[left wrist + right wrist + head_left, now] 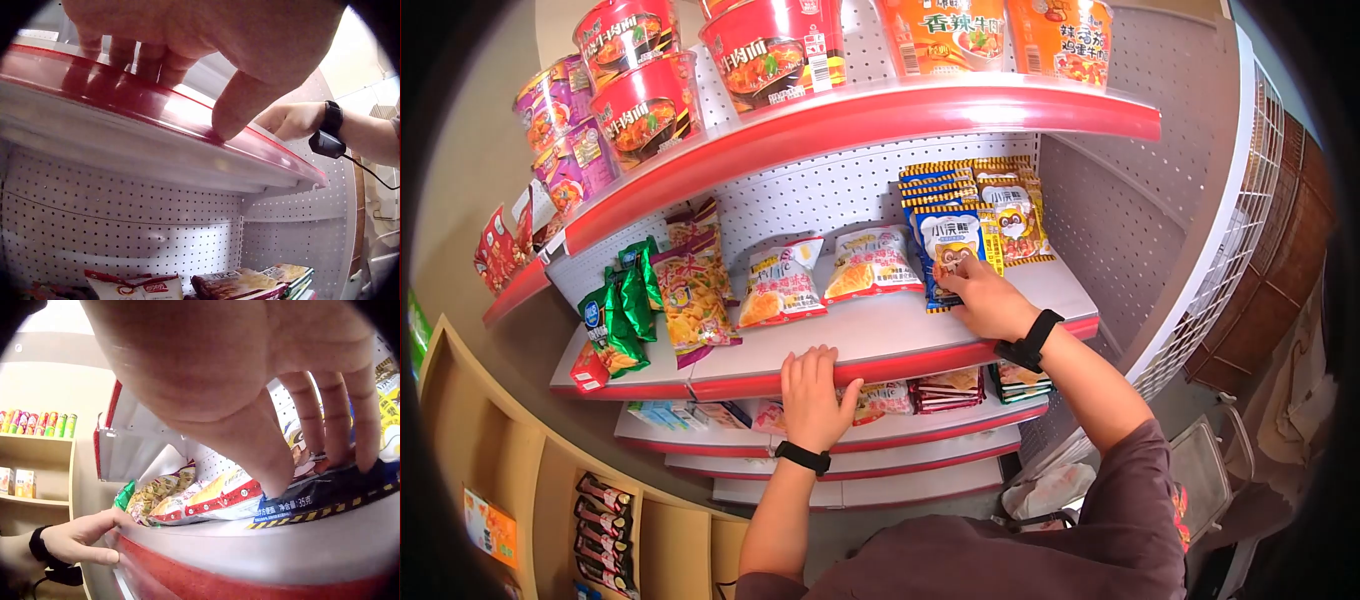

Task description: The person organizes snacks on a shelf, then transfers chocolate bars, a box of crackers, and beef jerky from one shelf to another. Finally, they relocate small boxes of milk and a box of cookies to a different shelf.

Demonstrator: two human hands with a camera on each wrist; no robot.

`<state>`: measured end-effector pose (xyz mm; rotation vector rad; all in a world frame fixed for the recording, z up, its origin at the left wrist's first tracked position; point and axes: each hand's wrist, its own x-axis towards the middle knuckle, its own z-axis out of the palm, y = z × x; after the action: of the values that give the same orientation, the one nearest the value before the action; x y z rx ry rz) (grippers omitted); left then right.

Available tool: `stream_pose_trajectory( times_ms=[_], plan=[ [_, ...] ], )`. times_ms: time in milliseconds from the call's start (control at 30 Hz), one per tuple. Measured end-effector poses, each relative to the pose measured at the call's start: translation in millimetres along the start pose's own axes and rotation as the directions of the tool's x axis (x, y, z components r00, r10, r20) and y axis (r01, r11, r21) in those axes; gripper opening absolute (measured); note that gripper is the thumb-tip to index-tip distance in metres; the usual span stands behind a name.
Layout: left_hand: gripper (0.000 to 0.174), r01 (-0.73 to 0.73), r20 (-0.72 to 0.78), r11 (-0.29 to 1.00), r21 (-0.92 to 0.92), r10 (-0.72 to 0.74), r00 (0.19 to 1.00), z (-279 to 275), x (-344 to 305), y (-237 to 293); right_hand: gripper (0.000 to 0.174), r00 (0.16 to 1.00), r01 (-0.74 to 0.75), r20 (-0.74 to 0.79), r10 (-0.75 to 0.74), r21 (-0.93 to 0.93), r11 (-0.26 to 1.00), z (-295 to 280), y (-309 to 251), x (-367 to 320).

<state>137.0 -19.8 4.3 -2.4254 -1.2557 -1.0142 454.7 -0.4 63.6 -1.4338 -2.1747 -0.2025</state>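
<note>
My right hand (pixel 990 300) is at the front blue snack noodle packet (pixel 948 232), its thumb and fingers on the packet's lower part. In the right wrist view the thumb lies by one edge of the blue packet (pixel 319 499) and the fingertips bend onto its front. This packet leans against a row of similar ones, next to a yellow-edged packet (pixel 1012 215). My left hand (pixel 812 395) rests on the shelf's red front edge (pixel 730 383), fingers extended over the top and thumb against the strip, as the left wrist view shows.
Two white chip bags (pixel 870 262), a purple-trimmed snack bag (pixel 690 300) and green bags (pixel 615 325) stand left on this shelf. Instant noodle tubs (pixel 775 50) fill the shelf above, whose red edge (pixel 870 120) juts overhead. Lower shelves hold more packets (pixel 947 390). A wire side panel (pixel 1210 260) stands right.
</note>
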Motion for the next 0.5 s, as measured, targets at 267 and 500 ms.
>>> stream_pose_trajectory(
  times_ms=[267, 500],
  plan=[
    [0.052, -0.005, -0.011, 1.000, 0.006, 0.005, 1.000, 1.0, -0.7, 0.6, 0.038, 0.996, -0.067, 0.059, 0.069, -0.032, 0.997, -1.9, -8.8, -2.4],
    [0.052, -0.011, -0.014, 1.000, 0.004, 0.011, 1.000, 1.0, -0.4, -0.2, 0.039, 0.992, -0.123, 0.015, 0.122, 0.027, 0.992, -5.3, -3.0, -2.9]
  ],
)
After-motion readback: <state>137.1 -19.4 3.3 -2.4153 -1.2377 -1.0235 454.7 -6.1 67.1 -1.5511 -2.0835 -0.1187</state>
